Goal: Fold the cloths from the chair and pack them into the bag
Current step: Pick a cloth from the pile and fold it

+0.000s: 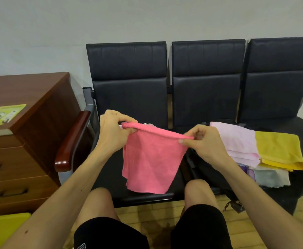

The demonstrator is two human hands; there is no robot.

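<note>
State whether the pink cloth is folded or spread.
Folded: the pink cloth hangs doubled, its top fold pinched by left hand and right hand.

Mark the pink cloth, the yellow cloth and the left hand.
pink cloth [150,162], head view, middle of hanging part
yellow cloth [278,150], head view, top face
left hand [114,131], head view, back of hand

The cloth [150,162] hangs above the chair [129,97], a cloth pile [251,150] to its right, a cabinet [30,126] left.

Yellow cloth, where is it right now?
Head view, right side: the yellow cloth lies atop the stack on the black bench, overlapping the pale pink cloth, right of the right hand.
</note>
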